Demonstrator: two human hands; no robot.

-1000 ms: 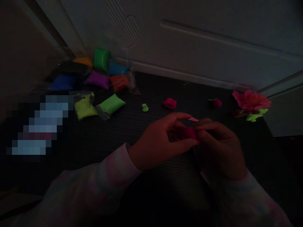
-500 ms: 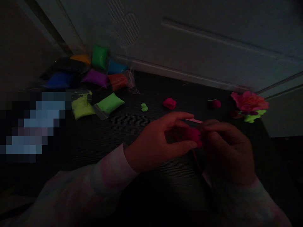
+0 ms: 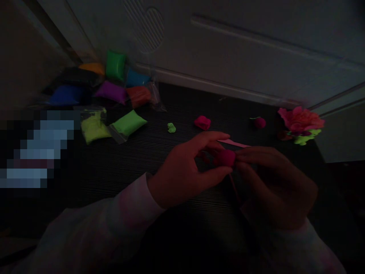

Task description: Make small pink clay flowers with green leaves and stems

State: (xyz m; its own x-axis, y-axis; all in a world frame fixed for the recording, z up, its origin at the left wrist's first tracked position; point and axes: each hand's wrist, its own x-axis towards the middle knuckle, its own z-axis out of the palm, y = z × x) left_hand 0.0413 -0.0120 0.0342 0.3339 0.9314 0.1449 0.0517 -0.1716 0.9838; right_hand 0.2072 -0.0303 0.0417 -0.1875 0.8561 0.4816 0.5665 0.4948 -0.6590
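Between the thumb and fingers of my left hand is a ball of pink modelling clay, held above the dark table. My right hand is closed, its thumb and fingertips pinching the right side of the same ball. Whether a small bit of clay lies between those fingertips is too dark to tell. Just behind the hands lies a flat pink clay tool. A second thin pinkish strip shows below the ball, partly in shadow.
A pink clay lump and a small green lump lie farther back. To the right are a dark pink ball and a clay flower. Clay packets, one light green, crowd the left. A panelled surface rises behind.
The clay ball has shifted slightly left and shows more of its round side. My right hand has turned, its fingers straighter against the ball. The whole view has shifted a little.
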